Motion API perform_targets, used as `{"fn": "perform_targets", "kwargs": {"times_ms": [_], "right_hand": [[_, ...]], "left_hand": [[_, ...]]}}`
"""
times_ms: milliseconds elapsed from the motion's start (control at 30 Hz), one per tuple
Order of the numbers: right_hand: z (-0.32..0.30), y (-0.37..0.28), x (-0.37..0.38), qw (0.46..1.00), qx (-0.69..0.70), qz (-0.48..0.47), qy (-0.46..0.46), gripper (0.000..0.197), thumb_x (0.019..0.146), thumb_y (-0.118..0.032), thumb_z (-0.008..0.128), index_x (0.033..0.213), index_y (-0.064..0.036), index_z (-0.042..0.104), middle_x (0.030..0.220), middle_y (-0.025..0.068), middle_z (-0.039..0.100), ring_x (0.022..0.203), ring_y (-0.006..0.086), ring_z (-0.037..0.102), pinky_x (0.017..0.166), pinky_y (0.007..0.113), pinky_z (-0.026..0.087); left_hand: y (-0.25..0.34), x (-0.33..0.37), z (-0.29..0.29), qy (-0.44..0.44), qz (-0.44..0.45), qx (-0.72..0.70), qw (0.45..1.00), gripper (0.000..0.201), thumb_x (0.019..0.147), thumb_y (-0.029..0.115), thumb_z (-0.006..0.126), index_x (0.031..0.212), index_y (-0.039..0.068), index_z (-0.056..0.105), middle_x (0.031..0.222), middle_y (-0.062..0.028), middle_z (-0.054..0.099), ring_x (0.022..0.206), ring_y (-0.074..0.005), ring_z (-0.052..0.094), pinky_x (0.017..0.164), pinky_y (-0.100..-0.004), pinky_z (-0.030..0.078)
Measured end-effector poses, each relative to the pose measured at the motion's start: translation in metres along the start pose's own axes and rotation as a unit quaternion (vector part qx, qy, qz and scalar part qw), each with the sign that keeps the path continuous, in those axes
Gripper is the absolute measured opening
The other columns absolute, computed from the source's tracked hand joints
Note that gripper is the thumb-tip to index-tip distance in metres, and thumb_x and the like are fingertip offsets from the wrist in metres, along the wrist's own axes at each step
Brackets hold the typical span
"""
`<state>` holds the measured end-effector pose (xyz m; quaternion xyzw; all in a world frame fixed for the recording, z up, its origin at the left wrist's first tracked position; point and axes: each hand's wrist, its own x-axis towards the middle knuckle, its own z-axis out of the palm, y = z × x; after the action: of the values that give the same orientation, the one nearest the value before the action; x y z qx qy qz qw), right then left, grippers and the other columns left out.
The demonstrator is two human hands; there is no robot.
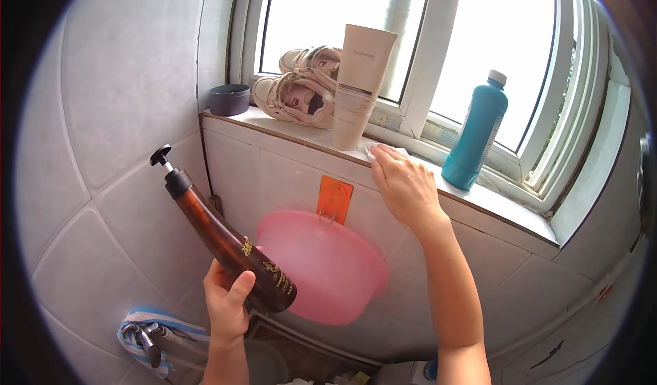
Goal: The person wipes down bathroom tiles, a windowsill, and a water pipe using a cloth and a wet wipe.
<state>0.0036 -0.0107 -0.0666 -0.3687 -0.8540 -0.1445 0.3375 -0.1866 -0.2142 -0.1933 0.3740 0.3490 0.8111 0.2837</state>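
nearest to me, my left hand (228, 303) is wrapped around the lower end of a brown pump bottle (229, 242), fingers (239, 290) closed tight on it. the bottle tilts up and to the left, with its black pump head up near the tiled wall. just below that hand a tap (146, 338) sticks out with a blue and white cloth (134, 325) draped over it. beside the bottle a pink basin (321, 265) hangs flat against the wall from an orange hook plate (335, 197).

further out, my right hand (405, 186) reaches up to the windowsill (506, 207), fingers pressed together and flat on a small white wipe (375, 152) that shows just past the fingertips. the wipe lies on the sill right beside the foot of a tall beige tube (359, 84) standing on its cap. to the right of the hand stands a teal bottle (477, 133) with a white cap, near the hand but not touching it.

farther back on the sill a pair of small pale shoes (300, 91) leans against the window frame, and a dark grey round pot (229, 99) sits at the left end.
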Motion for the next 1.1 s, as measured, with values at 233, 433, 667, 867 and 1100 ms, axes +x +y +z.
{"fn": "perform_targets", "kwargs": {"times_ms": [233, 433, 667, 867, 1100], "right_hand": [[0.006, -0.010, 0.002, 0.998, -0.035, -0.036, 0.044, 0.025, 0.095, -0.020, 0.047, 0.109, -0.0033, 0.060, 0.104, 0.0096, 0.065, 0.098, 0.0273, 0.062, 0.079, 0.040, 0.051], [-0.025, -0.002, -0.044, 0.982, -0.141, -0.024, 0.123, 0.023, 0.093, -0.018, 0.050, 0.100, -0.0025, 0.066, 0.097, 0.0100, 0.068, 0.087, 0.0253, 0.065, 0.075, 0.037, 0.052], [-0.014, 0.016, -0.006, 0.991, -0.126, 0.028, 0.022, 0.026, 0.095, -0.022, 0.047, 0.103, -0.0054, 0.066, 0.095, 0.0107, 0.068, 0.085, 0.0277, 0.065, 0.072, 0.039, 0.052], [-0.020, 0.001, -0.040, 0.989, -0.105, -0.038, 0.101, 0.026, 0.094, -0.021, 0.051, 0.106, -0.0041, 0.067, 0.105, 0.0107, 0.069, 0.090, 0.0266, 0.065, 0.076, 0.037, 0.053], [-0.012, 0.006, -0.009, 0.995, -0.094, -0.002, 0.023, 0.031, 0.093, -0.025, 0.053, 0.113, -0.0042, 0.063, 0.106, 0.0106, 0.067, 0.095, 0.0248, 0.064, 0.079, 0.037, 0.052]], "left_hand": [[-0.001, -0.001, 0.007, -0.017, -0.020, -0.039, 0.999, 0.057, 0.082, 0.019, 0.075, 0.127, -0.004, 0.049, 0.113, -0.0135, 0.062, 0.101, -0.0186, 0.060, 0.093, -0.0326, 0.047], [0.004, -0.003, -0.005, 0.001, 0.013, 0.020, 1.000, 0.060, 0.085, 0.027, 0.071, 0.130, -0.005, 0.046, 0.114, -0.0173, 0.062, 0.100, -0.0219, 0.062, 0.091, -0.0350, 0.049], [0.001, -0.004, -0.002, 0.007, 0.004, 0.006, 1.000, 0.061, 0.084, 0.027, 0.072, 0.129, -0.005, 0.047, 0.114, -0.0173, 0.061, 0.101, -0.0227, 0.062, 0.092, -0.0364, 0.049], [0.005, -0.010, -0.016, 0.025, 0.013, 0.007, 1.000, 0.061, 0.084, 0.027, 0.072, 0.130, -0.005, 0.047, 0.113, -0.0174, 0.061, 0.101, -0.0230, 0.062, 0.092, -0.0364, 0.049], [0.002, -0.010, -0.013, 0.055, 0.014, -0.005, 0.998, 0.062, 0.084, 0.027, 0.072, 0.130, -0.005, 0.046, 0.112, -0.0173, 0.061, 0.101, -0.0233, 0.062, 0.092, -0.0374, 0.049]]}}
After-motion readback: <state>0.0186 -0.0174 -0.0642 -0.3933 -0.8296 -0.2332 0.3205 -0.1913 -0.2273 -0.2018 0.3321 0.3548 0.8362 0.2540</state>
